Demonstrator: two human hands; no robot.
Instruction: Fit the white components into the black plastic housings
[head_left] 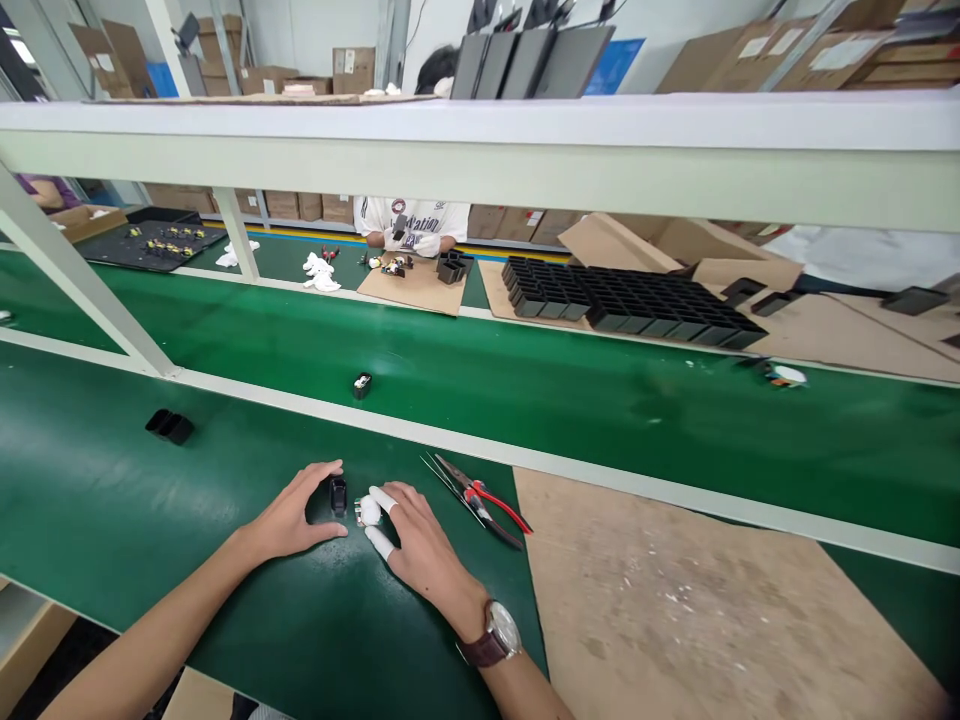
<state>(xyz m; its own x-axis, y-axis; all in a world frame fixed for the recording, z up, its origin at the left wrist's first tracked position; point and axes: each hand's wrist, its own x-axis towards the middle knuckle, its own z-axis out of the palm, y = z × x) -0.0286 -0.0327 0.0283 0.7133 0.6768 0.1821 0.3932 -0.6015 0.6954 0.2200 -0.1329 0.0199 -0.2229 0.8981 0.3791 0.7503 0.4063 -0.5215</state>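
Observation:
On the green tabletop, my left hand (291,515) curves around the left side of a small black case (338,496), thumb and fingers apart. Just right of that case lies a small round white part (369,511) with metal-coloured bits at its left edge. My right hand (420,545) reaches over from the right, its thumb and index finger in white finger covers, spread on either side of the white part. Whether the fingertips touch either piece is hard to tell. Red-and-black pliers (480,495) and thin tweezers (454,488) lie right of my right hand.
Brown board (675,590) covers the right of the table. Black holders (169,426) sit at the left. A small black case (362,385) is on the green strip (465,385) beyond the pale rail. Farther back are black box rows (630,300) and a person (412,225). A frame beam (480,170) crosses above.

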